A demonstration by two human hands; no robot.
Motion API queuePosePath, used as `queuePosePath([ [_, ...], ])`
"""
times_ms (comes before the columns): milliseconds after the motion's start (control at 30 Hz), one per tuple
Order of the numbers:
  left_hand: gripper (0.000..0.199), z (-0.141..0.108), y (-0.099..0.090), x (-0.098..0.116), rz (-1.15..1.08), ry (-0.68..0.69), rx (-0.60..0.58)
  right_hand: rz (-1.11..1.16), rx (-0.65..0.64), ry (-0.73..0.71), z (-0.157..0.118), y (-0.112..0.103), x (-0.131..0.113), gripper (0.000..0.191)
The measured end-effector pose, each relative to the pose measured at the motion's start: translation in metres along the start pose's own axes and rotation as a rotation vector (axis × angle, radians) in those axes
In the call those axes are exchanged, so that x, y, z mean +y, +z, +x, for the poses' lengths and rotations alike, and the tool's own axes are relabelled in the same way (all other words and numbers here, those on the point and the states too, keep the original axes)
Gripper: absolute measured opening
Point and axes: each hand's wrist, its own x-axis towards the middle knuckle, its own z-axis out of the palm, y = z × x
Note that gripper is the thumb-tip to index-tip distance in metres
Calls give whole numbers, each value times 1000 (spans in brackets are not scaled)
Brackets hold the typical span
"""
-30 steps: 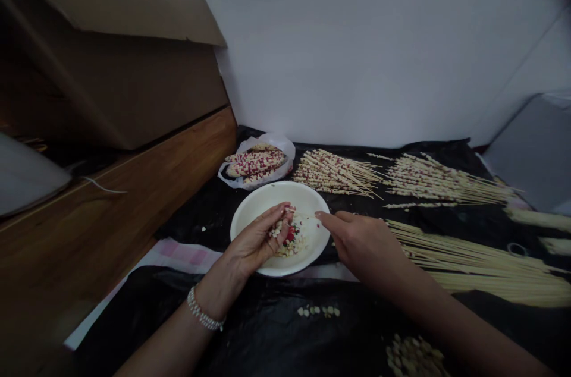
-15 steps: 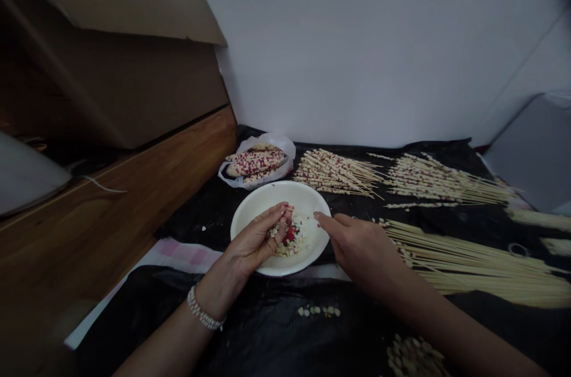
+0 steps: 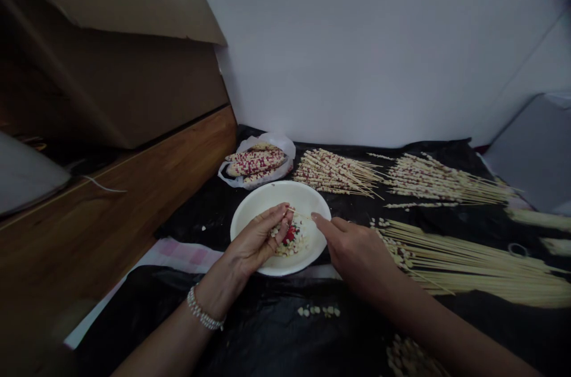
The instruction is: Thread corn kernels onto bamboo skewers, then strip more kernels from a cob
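Over the white bowl (image 3: 243,210), my left hand (image 3: 261,237) is closed, thumb and fingertips pinched at the tip of a thin bamboo skewer (image 3: 300,213); pale corn kernels show in its curled fingers. My right hand (image 3: 357,249) grips the skewer's other end between thumb and forefinger, at the bowl's right rim. Loose corn kernels (image 3: 289,248) lie in the bowl, around a red and green patch that I cannot make out clearly. Whatever is pinched right at the skewer tip is hidden by my left fingers.
Behind the bowl are speckled corn cobs (image 3: 256,162) in a plastic bag. Kernel-threaded skewers (image 3: 334,172) lie beside them, with another bundle (image 3: 428,178) farther right. Bare skewers (image 3: 482,252) and loose kernels are right of my hand. A kernel row (image 3: 318,310) lies in front.
My right hand has shifted slightly left along the skewer, nearer my left hand. The left hand stays over the bowl, almost still.
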Motion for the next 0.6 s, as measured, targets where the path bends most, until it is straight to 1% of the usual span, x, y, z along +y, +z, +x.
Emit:
queuePosePath([
  [67,16,4,-3,-1,6,3,-6,12,10,-3,0,2,0,48],
  [167,15,5,-5,-1,32,6,-6,29,-16,2,0,4,-1,49],
  [300,12,3,-5,-4,113,35,-49,35,-87,24,1,3,-4,47],
  [433,10,2,-2,-8,188,-13,-96,43,-187,58,3,-3,-5,45],
  [533,16,4,5,-10,142,-35,-46,55,-221,79,4,-9,1,42],
  [600,24,7,10,-10,81,-45,-6,43,-190,70,2,-12,8,39],
])
